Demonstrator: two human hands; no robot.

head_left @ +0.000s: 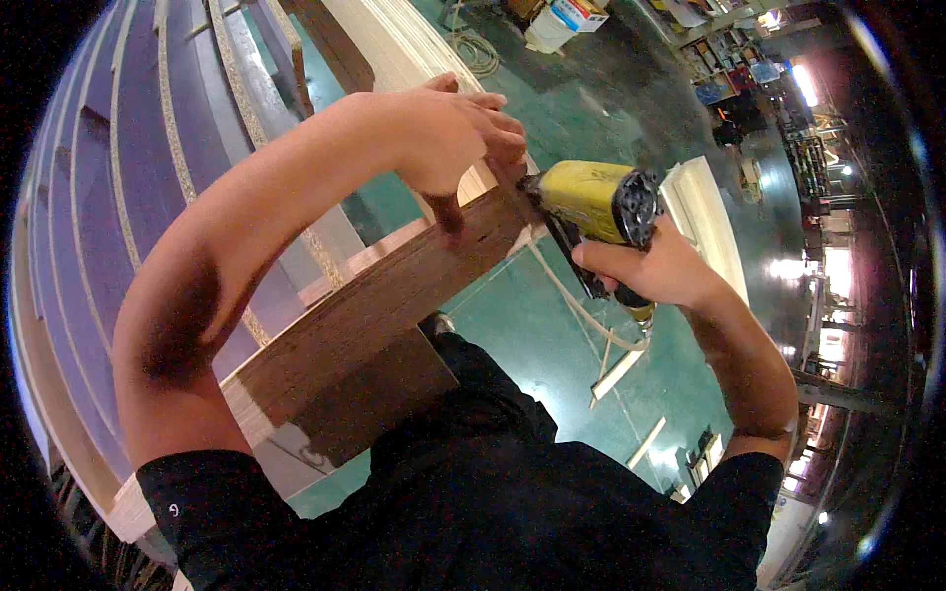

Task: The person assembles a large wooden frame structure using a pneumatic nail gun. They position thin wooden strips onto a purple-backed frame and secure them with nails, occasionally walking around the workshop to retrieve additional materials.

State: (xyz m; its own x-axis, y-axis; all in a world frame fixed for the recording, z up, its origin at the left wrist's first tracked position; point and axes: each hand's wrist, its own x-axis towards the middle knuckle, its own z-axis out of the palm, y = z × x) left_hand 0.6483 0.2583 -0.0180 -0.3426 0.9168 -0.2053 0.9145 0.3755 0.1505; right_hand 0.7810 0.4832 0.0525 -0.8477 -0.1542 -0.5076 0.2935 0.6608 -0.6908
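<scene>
My right hand (655, 271) is wrapped around the handle of a yellow and black nail gun (591, 195). The gun's nose points left, close against the far end of a long dark brown wooden board (394, 271); whether it touches is hard to tell. At that same end, my left hand (473, 138) clasps the board's corner, fingers over the far side and thumb pressed on the near face. The board runs slantwise toward my lower left, along the edge of a wooden frame. A pale air hose (581, 307) hangs by the gun.
Purple-grey panels (187, 158) with chipboard edges stand in rows at the left. Pale boards (394, 44) lie stacked beyond my left hand, and more pale boards (705, 212) to the right. Wood strips (619, 376) lie on the green floor. A white bucket (552, 32) stands far off.
</scene>
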